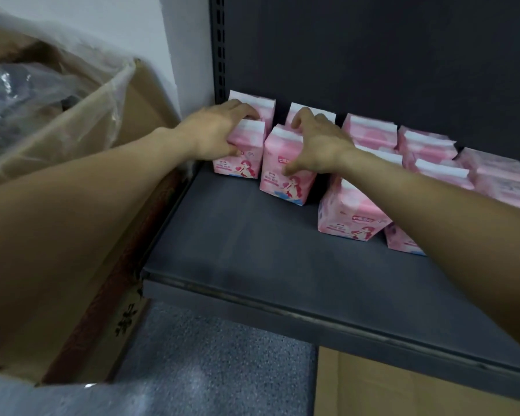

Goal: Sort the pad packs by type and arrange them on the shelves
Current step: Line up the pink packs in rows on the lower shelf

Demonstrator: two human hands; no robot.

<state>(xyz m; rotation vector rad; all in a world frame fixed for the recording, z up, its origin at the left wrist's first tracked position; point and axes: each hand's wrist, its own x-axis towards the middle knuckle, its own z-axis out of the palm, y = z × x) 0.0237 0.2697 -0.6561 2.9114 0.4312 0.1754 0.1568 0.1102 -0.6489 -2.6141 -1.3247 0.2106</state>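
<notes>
Several pink pad packs with a cartoon figure stand upright in rows at the back of a dark grey shelf (pixel 237 241). My left hand (pixel 219 133) grips the front pack at the far left (pixel 237 163), fingers over its white top, thumb on its front. My right hand (pixel 318 142) grips the pack beside it (pixel 279 181), fingers curled over the top and thumb pressing the front face. Another pack (pixel 348 211) stands further forward under my right forearm. More pink packs (pixel 427 145) run to the right along the back panel.
A large cardboard box (pixel 102 163) lined with clear plastic stands left of the shelf, touching its edge. A black slotted upright (pixel 218 55) marks the shelf's left rear corner. Grey speckled floor (pixel 216 355) and brown cardboard (pixel 403 388) lie below the shelf lip.
</notes>
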